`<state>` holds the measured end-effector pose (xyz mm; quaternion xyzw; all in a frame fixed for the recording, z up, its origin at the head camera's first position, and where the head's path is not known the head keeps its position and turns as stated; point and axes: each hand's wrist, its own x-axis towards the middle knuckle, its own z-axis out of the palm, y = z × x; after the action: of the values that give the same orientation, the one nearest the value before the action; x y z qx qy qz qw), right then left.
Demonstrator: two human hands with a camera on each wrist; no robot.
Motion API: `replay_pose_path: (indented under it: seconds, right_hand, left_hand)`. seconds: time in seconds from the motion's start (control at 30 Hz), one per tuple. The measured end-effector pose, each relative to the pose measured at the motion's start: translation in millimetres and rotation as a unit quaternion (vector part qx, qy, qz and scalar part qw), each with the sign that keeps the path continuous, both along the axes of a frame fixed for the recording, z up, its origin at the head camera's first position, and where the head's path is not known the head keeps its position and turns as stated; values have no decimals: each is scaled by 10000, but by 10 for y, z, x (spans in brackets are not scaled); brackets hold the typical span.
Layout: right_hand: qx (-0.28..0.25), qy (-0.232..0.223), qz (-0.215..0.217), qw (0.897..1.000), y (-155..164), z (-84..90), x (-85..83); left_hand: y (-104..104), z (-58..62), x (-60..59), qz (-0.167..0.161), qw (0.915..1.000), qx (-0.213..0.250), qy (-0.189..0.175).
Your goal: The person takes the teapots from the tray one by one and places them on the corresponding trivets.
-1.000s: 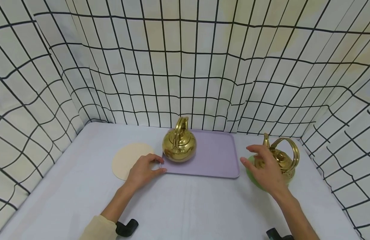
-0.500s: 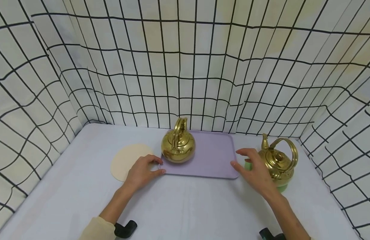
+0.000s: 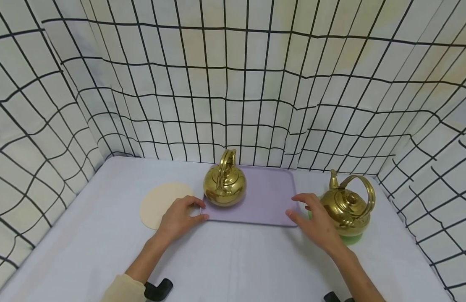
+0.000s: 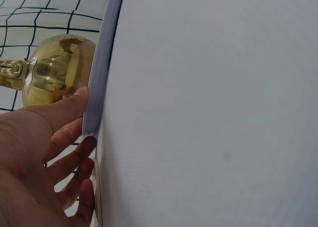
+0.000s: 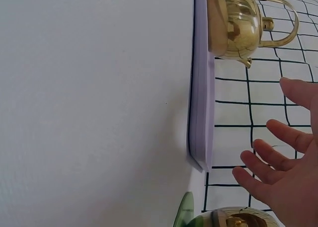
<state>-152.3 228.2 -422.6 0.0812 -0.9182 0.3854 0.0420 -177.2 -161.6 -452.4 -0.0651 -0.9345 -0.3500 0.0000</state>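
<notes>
The lavender tray (image 3: 268,201) lies flat on the white table (image 3: 225,260), near the table's back edge, and serves as the landmark here. The left hand (image 3: 179,217) grips the tray's near left corner, thumb on top of the rim and fingers curled at its edge, as the left wrist view shows (image 4: 47,152). The right hand (image 3: 319,220) hovers just off the tray's near right corner, fingers spread and relaxed, holding nothing; the right wrist view (image 5: 285,167) shows a gap between its fingertips and the tray's edge (image 5: 200,103). A brass kettle (image 3: 224,181) stands upright on the left part of the tray, its handle raised. A second brass kettle (image 3: 348,205) stands just right of the tray on a green coaster (image 3: 350,238), right behind the right hand. A round cream mat (image 3: 161,203) lies flat just left of the tray, partly under the left hand. A black-gridded white cloth (image 3: 233,84) hangs behind the tray and along both sides of the table.
</notes>
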Motion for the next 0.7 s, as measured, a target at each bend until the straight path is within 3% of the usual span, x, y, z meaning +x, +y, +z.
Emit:
replay_pose_path:
  seconds: [0.37,0.7]
  right_hand:
    - [88,-325,108,9994,-63,-99,-27]
    - [134,53,377,9992,-131,-218,-79]
  left_hand:
    - [-4,-8,20,-24,10000,26,38]
    - [-4,3,8,-62,9999,26,120]
